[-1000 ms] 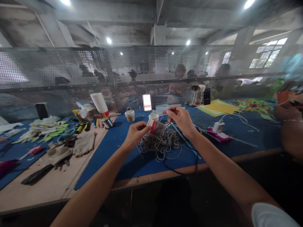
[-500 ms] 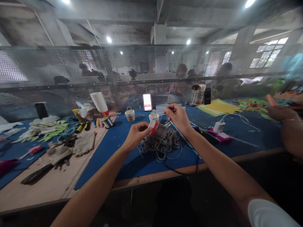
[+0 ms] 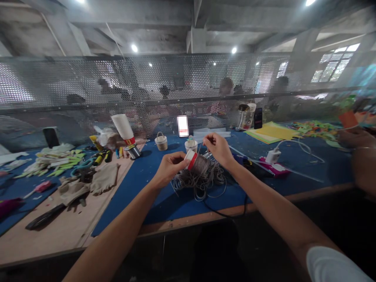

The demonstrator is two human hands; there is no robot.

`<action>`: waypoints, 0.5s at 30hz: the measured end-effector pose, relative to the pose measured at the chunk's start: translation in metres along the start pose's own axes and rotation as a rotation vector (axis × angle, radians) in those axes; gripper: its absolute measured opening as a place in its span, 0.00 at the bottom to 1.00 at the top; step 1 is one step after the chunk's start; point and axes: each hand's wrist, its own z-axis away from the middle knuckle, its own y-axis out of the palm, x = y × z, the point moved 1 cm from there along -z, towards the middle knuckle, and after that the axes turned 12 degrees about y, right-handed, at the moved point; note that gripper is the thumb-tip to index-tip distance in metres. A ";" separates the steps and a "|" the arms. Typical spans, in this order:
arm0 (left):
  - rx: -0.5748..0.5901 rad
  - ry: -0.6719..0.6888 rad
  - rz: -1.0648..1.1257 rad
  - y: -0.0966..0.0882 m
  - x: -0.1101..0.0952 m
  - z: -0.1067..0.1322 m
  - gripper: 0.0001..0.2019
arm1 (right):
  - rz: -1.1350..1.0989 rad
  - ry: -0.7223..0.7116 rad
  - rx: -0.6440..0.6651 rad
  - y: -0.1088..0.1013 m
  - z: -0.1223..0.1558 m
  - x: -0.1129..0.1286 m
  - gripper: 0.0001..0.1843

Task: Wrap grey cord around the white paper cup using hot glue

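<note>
My left hand (image 3: 169, 167) is closed round a small paper cup (image 3: 196, 161) with a red band, its body wrapped in grey cord. My right hand (image 3: 217, 149) pinches a strand of that grey cord just above and to the right of the cup. Beneath both hands a loose pile of grey cord (image 3: 202, 180) lies on the blue mat (image 3: 164, 203). Both hands hover a little above the table.
A stack of white cups (image 3: 124, 129), a tiny basket (image 3: 161, 142), pliers and gloves (image 3: 96, 181) lie to the left. A charger with cable (image 3: 273, 156), yellow sheets (image 3: 273, 133) and a phone (image 3: 257, 118) sit right. Another person's hand (image 3: 357, 138) works at far right. A perforated screen (image 3: 88, 86) stands behind.
My right hand has come down and left, closer to the cup, drawing the strand in. The cup has turned more on its side in my left hand.
</note>
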 end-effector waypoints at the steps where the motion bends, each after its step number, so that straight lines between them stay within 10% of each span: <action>1: 0.005 -0.002 0.002 0.000 0.000 0.000 0.13 | 0.016 0.001 0.002 0.001 0.000 -0.002 0.09; 15: -0.017 -0.033 0.148 0.000 0.005 0.003 0.10 | 0.156 0.049 0.135 0.012 0.004 -0.018 0.07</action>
